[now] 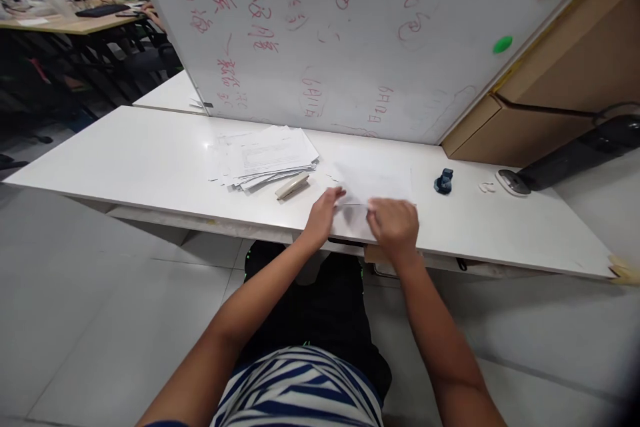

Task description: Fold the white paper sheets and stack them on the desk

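Observation:
White sheets of paper lie in front of me on a white table, close to its near edge. My right hand is closed, its fingers curled over the near right edge of the paper. At the near left corner is my left hand, fingers bent together on the paper; their tips are slightly blurred. Between both hands the near edge looks a little raised. Left of my left hand rests a beige, stapler-like object. Beyond it spreads an uneven stack of printed papers.
A whiteboard with red writing stands along the table's back. Toward the right are a small dark blue object, a white bit, a computer mouse and cardboard boxes. Another desk stands far left, with a person's hand nearby.

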Demonstrator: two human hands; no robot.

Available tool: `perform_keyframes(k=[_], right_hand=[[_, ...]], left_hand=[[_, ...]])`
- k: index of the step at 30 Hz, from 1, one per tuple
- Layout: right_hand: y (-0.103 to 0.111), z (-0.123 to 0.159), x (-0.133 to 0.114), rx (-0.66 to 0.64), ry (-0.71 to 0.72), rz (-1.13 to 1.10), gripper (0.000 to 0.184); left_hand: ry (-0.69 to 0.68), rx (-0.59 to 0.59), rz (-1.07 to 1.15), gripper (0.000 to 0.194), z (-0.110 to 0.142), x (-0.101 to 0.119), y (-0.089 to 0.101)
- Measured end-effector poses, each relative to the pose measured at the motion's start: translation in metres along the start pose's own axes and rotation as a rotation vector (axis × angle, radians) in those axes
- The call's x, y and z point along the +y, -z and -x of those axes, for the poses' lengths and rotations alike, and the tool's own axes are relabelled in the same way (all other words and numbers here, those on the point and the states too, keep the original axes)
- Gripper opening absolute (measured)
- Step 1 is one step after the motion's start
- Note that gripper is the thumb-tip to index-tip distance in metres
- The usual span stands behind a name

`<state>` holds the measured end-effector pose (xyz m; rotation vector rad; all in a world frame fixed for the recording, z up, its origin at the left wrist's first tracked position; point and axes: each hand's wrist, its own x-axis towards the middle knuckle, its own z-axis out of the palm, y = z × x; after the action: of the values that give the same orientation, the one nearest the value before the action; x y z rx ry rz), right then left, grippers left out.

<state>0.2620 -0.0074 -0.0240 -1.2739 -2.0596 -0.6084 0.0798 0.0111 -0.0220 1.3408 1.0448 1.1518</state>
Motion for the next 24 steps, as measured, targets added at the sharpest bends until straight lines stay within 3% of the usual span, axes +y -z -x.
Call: perform_keyframes(k=[2,3,6,8,11,14,17,20,24], right_hand=[[0.017,0.022,-0.035,-0.034,0.112,-0.096,0.022],[0.021,0.033,-0.051,-0.043,0.147,-0.148,0.023],[0.021,0.064,-0.088,-0.085,0.142,-0.277,0.027],[0.014,0.082,-0.100,-0.099,0.060,-0.330,0.028],[0.004,0.105,-0.102,-0.006,-0.243,-0.344,0.031],[0.002,0.119,-0.093,0.154,-0.820,-0.475,0.043],[0.005,0.124,-0.079,0.094,-1.349,-0.893,0.052],[0.009,0.126,-0.068,-0.049,-1.521,-1.169,0.041],[0.012,0.131,-0.062,-0.024,-1.555,-1.106,0.033]], left_hand=[[0.251,-0.134,0.341,0.081,0.030,0.006,0.015],[0.344,-0.156,0.434,0.075,0.044,0.006,0.023],[0.509,-0.074,0.519,0.052,0.076,-0.004,0.046],[0.556,-0.047,0.530,0.045,0.088,-0.016,0.058],[0.580,-0.043,0.530,0.042,0.095,-0.033,0.071],[0.615,-0.015,0.493,0.044,0.100,-0.040,0.076],[0.655,0.026,0.440,0.045,0.103,-0.043,0.075],[0.640,0.068,0.374,0.046,0.107,-0.048,0.074],[0.588,0.046,0.419,0.049,0.112,-0.052,0.078]])
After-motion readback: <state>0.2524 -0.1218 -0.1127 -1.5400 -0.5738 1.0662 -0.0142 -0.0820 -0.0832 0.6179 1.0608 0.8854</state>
